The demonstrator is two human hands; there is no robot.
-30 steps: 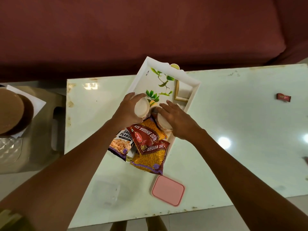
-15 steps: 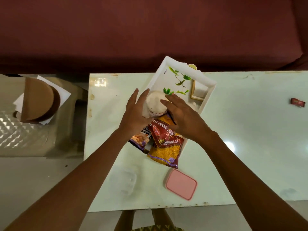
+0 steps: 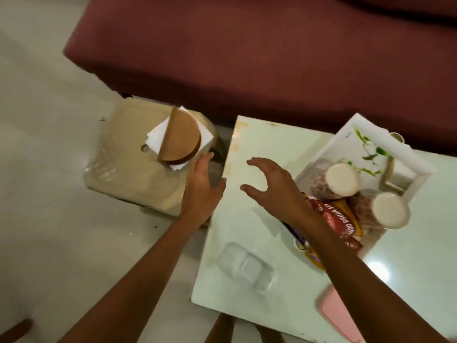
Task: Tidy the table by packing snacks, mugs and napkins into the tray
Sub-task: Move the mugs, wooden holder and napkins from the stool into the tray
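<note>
The white tray (image 3: 408, 154) with a leaf print sits at the right on the glass table (image 3: 259, 243). Two patterned mugs (image 3: 342, 180) (image 3: 389, 210) stand upside down in it, beside red and yellow snack packets (image 3: 338, 219). White napkins (image 3: 155, 137) in a brown semicircular wooden holder (image 3: 180, 139) rest on a beige stool (image 3: 133, 169) left of the table. My left hand (image 3: 201, 189) is open, fingers just right of the holder, not touching it. Over the table's left part my right hand (image 3: 274, 189) is open and holds nothing.
A dark red sofa (image 3: 272, 58) runs along the back. A pink lid (image 3: 338, 315) lies at the table's front right. A clear plastic container (image 3: 244, 266) shows under my right forearm. Pale floor lies to the left.
Both hands have left the mugs in the tray and moved left toward the napkin holder. The view has swung left, bringing the stool into the middle.
</note>
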